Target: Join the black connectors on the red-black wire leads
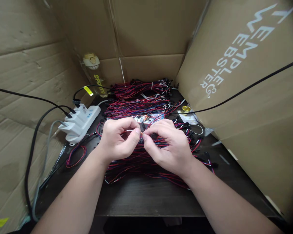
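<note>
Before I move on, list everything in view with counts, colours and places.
wires: many, mostly red and dark, on table
power strip: one, white, left
bottle: one, clear with yellow lettering, back left
cables: several, mostly black, both sides
tags: two, yellow, left
disc: one, yellow, right of wires
packet: one, whitish, by disc
cardboard walls: three, brown, back and sides
table: one, dark, underneath
left hand: one, bare, centre, pinching wire
right hand: one, bare, centre, pinching wire too
forearms: two, bare, bottom

The head view, close over the counter [148, 200], looks forward and down from its near side toward the far cardboard wall [148, 29].
</note>
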`<state>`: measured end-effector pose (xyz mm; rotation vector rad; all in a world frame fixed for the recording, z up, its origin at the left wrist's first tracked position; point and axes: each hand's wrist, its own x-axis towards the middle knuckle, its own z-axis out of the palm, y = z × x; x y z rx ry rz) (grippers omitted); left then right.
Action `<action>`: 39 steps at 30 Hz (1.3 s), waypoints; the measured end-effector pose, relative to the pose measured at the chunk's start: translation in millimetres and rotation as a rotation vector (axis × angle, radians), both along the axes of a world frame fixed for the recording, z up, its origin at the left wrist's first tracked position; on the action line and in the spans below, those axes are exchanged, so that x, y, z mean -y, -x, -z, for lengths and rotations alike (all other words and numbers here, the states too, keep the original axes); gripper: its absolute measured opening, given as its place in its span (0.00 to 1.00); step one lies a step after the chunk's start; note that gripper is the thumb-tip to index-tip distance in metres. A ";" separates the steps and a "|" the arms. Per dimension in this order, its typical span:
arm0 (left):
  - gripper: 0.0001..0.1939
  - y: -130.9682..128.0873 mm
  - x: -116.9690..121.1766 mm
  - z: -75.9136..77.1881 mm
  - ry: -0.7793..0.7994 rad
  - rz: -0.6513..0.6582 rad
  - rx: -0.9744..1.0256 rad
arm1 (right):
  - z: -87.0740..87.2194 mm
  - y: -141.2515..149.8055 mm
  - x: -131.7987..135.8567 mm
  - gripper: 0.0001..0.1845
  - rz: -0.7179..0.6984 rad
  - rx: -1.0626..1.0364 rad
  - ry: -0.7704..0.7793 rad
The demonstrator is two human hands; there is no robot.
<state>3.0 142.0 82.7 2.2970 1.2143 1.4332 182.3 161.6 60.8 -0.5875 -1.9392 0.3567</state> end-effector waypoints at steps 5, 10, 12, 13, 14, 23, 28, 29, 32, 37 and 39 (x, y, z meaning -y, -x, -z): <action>0.08 0.1 -0.8 -0.5 -0.009 0.005 -0.004 | 0.7 -0.2 -0.9 0.03 -0.001 -0.002 0.001; 0.08 1.1 -1.6 0.6 -0.002 0.016 -0.012 | -0.6 -0.2 0.2 0.04 -0.011 0.002 0.004; 0.08 1.3 -1.8 0.5 -0.005 0.023 -0.015 | -1.4 -0.4 0.8 0.05 -0.012 -0.001 0.007; 0.08 1.3 -1.8 0.3 -0.003 0.027 -0.014 | -1.7 -0.5 1.0 0.05 -0.011 -0.002 0.010; 0.08 1.4 -1.8 0.1 -0.002 0.030 -0.011 | -1.8 -0.5 1.2 0.05 -0.008 -0.004 0.013; 0.08 0.7 -1.6 -0.7 0.015 0.032 -0.005 | -2.1 -0.6 0.8 0.05 -0.012 -0.016 0.008; 0.08 1.0 -1.9 0.6 0.005 0.028 -0.007 | -3.2 -0.9 0.6 0.04 -0.021 -0.011 0.015; 0.08 1.1 -2.1 0.8 0.001 0.030 -0.003 | -3.4 -1.1 0.5 0.04 -0.024 -0.007 0.017; 0.08 1.1 -2.7 1.1 -0.007 0.036 0.003 | -3.3 -1.6 -0.1 0.04 -0.025 0.013 0.016; 0.08 1.2 -2.9 0.8 -0.011 0.032 -0.014 | -2.4 -1.2 0.2 0.04 -0.004 0.021 -0.001; 0.08 1.1 -2.6 0.6 -0.010 0.031 -0.022 | -2.1 -0.9 0.6 0.05 0.000 0.025 0.002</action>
